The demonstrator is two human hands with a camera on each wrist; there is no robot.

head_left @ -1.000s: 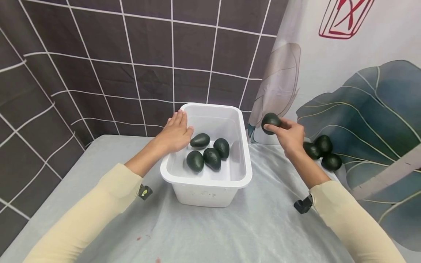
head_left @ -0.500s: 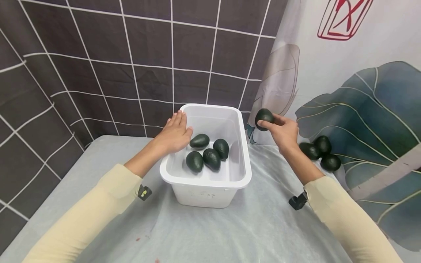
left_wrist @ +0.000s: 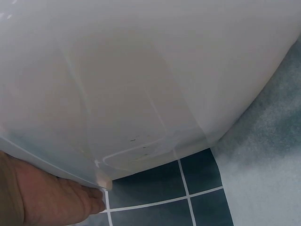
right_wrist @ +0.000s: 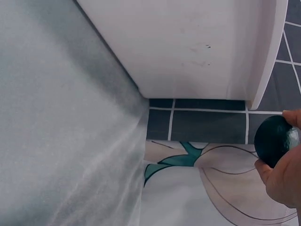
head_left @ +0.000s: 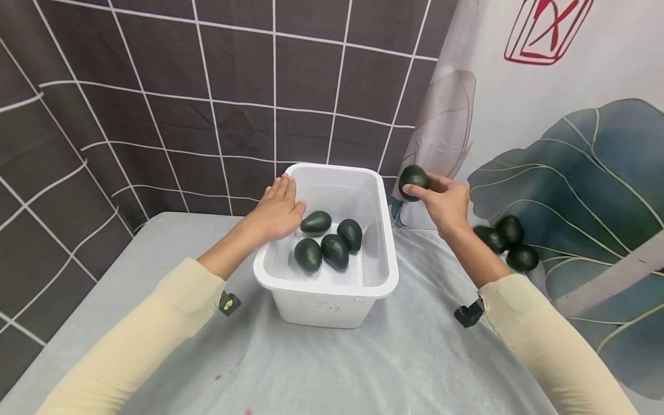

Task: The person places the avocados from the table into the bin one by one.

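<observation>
A white plastic tub (head_left: pixel 327 289) stands on the table with several dark green avocados (head_left: pixel 335 251) lying inside it. My left hand (head_left: pixel 280 210) rests with straight fingers on the tub's left rim; the left wrist view shows that hand (left_wrist: pixel 61 200) at the tub's edge. To the right of the tub, raised above the table, my right hand (head_left: pixel 443 199) pinches one avocado (head_left: pixel 414 182) between thumb and fingers. In the right wrist view the same avocado (right_wrist: pixel 273 140) shows at the right edge, apart from the tub's rim.
Three more avocados (head_left: pixel 510 230) sit together on the table at the right, behind my right forearm. Grey cloth (head_left: pixel 415 357) covers the table. A dark tiled-pattern backdrop (head_left: pixel 233 127) rises behind the tub, and a printed curtain (head_left: pixel 560 190) hangs at the right.
My right hand has moved left and slightly up with the avocado, closer to the tub. My left hand and the avocados in the tub have stayed in place.
</observation>
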